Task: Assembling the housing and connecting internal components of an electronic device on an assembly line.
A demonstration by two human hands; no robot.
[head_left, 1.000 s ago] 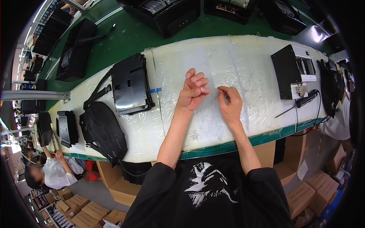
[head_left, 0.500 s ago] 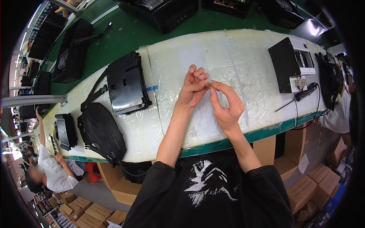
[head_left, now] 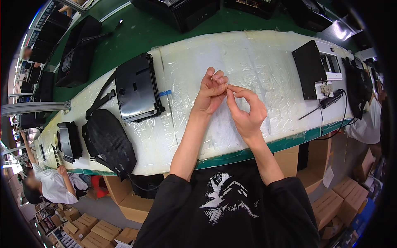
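Observation:
Above the middle of the bench my left hand (head_left: 210, 94) has its fingers curled and its thumb pressed in. My right hand (head_left: 249, 112) meets it there, thumb and forefinger pinched against the left fingertips. Whatever lies between them is too small to make out. Beneath both hands is the white, plastic-wrapped bench top (head_left: 231, 53). Left of them lies a flat black cased unit (head_left: 134, 93) with a shiny panel, and in front of it a black mesh bag (head_left: 109, 140) with straps.
At the right stands a black-and-white device (head_left: 310, 70), with a corded electric screwdriver (head_left: 333, 99) in front. A smaller black unit (head_left: 70, 141) sits far left, near a co-worker in a white shirt (head_left: 56, 186). Beyond the bench, black housings (head_left: 178, 12) rest on a green surface.
My two hands stay pinched together in nearly the same spot, with only a slight shift of the fingers. The co-worker at the left has moved a little further left, and the view has tilted slightly.

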